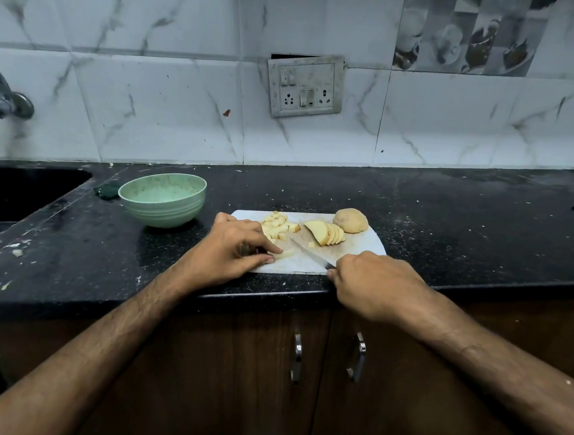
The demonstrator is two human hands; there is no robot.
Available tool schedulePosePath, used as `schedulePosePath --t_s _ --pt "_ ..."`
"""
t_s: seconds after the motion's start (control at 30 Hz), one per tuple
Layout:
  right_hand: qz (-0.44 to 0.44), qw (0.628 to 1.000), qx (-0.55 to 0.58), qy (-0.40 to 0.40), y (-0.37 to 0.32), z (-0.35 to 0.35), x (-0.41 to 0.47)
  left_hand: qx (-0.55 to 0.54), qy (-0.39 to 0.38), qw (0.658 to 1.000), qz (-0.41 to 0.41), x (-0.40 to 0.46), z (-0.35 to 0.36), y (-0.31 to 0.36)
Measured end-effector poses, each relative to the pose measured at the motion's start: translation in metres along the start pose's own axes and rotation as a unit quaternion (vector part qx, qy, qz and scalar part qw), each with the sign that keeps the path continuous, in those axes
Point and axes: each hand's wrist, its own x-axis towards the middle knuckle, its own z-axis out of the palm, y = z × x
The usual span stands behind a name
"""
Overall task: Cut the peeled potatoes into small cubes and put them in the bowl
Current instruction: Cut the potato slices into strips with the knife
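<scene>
A white cutting board (362, 249) lies on the black counter. On it are a pile of potato cubes (278, 225), a fan of potato slices (327, 233) and a whole peeled potato (350, 220) at the back right. My left hand (233, 251) pinches a pale potato piece (284, 254) at the board's front left. My right hand (373, 284) grips the handle of a knife (310, 251), whose blade lies flat across the board and points toward the cubes. A green bowl (163, 199) stands left of the board; I see no potato in it.
A dark sink (16, 189) is sunk into the counter at the left, with a tap (3, 99) above it. A dark scrub pad (107, 191) lies beside the bowl. A switch plate (304, 86) sits on the tiled wall. Cabinet doors with metal handles (297, 357) are below.
</scene>
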Motion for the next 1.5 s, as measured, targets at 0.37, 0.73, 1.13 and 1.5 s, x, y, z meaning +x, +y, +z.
schedulePosePath --t_s 0.37,0.73,1.13,1.5 --pt "-0.012 0.999 0.034 -0.025 -0.014 -0.001 -0.005 -0.021 0.017 1.0 -0.006 0.0 0.0 0.0" --pt "-0.001 1.0 -0.001 0.0 -0.007 -0.001 -0.003 -0.028 0.007 1.0 -0.002 -0.002 -0.003 0.0" --pt "-0.033 0.999 0.027 -0.019 -0.028 0.009 -0.003 -0.083 0.013 0.996 -0.013 0.001 -0.006 -0.002" --pt "-0.03 0.999 0.022 -0.003 -0.019 -0.006 -0.007 -0.112 0.018 0.992 -0.061 0.0 -0.01 0.005"
